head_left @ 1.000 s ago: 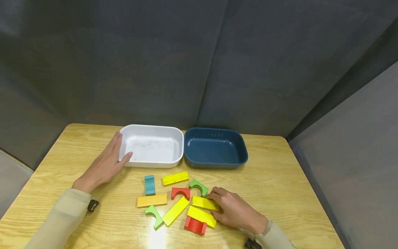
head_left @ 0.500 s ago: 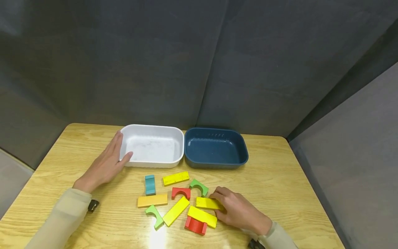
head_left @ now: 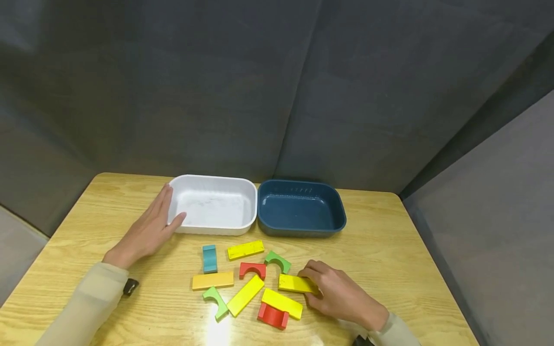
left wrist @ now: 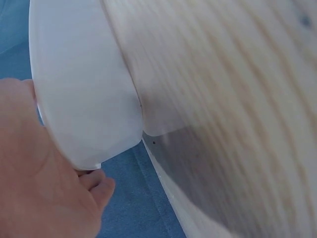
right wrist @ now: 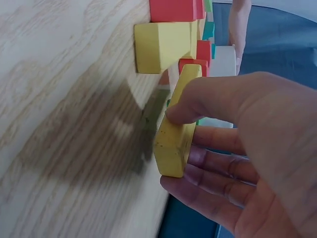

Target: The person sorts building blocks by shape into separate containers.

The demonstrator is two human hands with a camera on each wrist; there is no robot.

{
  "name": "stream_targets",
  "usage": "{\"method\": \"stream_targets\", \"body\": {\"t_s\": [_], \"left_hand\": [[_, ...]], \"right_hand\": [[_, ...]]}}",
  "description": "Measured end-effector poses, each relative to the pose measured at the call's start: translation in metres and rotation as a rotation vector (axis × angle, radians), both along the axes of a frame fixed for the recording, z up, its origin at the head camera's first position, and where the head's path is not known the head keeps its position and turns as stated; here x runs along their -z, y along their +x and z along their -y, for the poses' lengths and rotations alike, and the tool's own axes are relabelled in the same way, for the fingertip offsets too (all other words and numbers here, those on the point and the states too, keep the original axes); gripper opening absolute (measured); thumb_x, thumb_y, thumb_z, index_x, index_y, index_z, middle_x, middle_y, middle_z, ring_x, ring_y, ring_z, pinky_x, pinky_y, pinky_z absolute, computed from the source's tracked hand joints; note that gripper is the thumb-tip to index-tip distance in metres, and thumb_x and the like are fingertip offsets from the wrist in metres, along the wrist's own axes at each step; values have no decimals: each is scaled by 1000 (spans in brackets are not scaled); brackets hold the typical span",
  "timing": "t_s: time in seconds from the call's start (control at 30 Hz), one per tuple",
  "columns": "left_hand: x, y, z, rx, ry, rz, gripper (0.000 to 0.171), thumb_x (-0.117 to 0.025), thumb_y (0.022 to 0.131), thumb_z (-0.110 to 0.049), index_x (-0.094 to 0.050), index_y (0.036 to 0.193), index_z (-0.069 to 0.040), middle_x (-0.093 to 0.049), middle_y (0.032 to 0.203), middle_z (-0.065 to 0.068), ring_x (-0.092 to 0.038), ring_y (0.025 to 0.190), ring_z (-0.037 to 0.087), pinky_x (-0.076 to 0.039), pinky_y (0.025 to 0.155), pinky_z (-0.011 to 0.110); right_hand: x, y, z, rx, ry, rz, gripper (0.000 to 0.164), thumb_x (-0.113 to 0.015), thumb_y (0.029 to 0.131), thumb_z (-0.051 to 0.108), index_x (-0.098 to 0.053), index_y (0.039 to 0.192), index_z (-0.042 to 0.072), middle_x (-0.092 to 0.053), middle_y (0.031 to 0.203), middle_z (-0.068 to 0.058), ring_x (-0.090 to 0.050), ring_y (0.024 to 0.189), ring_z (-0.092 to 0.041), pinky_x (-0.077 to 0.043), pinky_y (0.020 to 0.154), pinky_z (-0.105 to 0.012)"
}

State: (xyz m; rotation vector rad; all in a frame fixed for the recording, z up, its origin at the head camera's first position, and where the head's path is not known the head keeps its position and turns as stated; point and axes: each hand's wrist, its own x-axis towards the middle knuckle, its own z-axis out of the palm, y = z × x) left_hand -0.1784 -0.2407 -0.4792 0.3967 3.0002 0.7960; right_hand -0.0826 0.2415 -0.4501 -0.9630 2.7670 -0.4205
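Pinching a yellow block (head_left: 294, 283) by its right end, the right hand (head_left: 344, 295) holds it just beside the other blocks (head_left: 245, 295), its long axis running roughly left to right. The blue tray (head_left: 300, 211) lies straight beyond it, the white tray (head_left: 212, 206) beyond and leftward. The left hand (head_left: 147, 230), well apart from that block, rests with straight fingers against the white tray's left end.

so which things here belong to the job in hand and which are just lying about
Seemingly in use:
yellow block, held by the right hand
white tray, touched by the left hand

Lying about, though possibly needed later:
navy tray
three other yellow blocks
two red blocks
two green blocks
orange block
blue block
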Motion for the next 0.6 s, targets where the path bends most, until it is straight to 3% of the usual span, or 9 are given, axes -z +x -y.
{"method": "stream_targets", "body": {"t_s": [0.6], "left_hand": [[1,-1,1,4,5,-7,92,-38,113,-58,8,170,-3,17,179,8,0,165,41,-14,130,63]], "right_hand": [[-16,-1,4,-26,-43,-82,36,-86,89,15,-74,123,10,-65,116,3,-64,96,-8,-63,84,-28]]}}
